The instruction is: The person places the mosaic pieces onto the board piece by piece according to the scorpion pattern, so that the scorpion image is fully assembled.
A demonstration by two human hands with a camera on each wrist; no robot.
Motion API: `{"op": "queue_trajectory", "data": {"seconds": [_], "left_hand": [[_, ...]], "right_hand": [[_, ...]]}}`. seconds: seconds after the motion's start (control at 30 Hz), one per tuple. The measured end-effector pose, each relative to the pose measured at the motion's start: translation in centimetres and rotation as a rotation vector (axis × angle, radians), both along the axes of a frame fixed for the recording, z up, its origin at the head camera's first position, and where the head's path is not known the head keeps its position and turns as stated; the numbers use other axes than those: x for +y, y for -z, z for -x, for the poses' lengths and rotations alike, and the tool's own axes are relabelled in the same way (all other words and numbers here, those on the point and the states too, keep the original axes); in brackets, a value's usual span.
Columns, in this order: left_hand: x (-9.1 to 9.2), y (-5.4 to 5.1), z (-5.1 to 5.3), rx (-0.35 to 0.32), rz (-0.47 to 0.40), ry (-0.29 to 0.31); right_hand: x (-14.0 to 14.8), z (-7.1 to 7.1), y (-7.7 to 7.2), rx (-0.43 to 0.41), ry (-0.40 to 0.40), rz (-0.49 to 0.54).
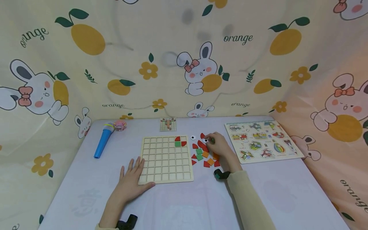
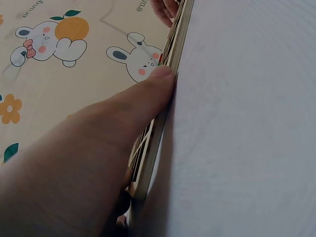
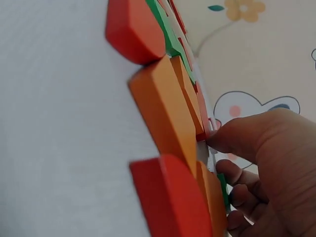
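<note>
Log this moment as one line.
left hand: touching grid board, left side | right hand: at loose pieces, grip unclear | placed pieces: board's far right corner

Place: play corner; home or classroom is unclear
Backdrop: cream sheet shows white rabbits and orange fruit
Toys on smooth white tabletop: blue-handled microphone, pale wooden square grid board

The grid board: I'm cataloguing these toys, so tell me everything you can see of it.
The grid board is a pale, roughly square panel that looks like wood, with thin ridges dividing it into rows of square cells. Red and green pieces sit in its far right corner, the only ones showing in it. It lies on the white tabletop. The left hand touches its left side, thumb on the near edge. Loose pieces lie to its right.
</note>
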State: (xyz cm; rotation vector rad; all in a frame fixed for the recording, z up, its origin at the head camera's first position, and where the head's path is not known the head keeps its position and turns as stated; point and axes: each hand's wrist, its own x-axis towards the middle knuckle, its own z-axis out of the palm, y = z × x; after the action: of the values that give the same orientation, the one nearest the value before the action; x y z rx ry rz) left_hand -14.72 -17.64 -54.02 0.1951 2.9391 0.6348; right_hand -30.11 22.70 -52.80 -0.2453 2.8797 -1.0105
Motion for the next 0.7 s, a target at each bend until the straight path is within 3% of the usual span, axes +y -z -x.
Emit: {"op": "queue_trajectory", "data": {"seconds": [0.23,0.7], "left_hand": [[0.04,-0.05,0.02,-0.010,0.003,-0.003],[0.00,0.00,-0.01,0.004,0.006,-0.002]], "right_hand": [[-0.14,-0.02,0.31,0.013,0.025,-0.016],[-0.24,0.11,0.48,0.032,-0.002,-0.069]]}}
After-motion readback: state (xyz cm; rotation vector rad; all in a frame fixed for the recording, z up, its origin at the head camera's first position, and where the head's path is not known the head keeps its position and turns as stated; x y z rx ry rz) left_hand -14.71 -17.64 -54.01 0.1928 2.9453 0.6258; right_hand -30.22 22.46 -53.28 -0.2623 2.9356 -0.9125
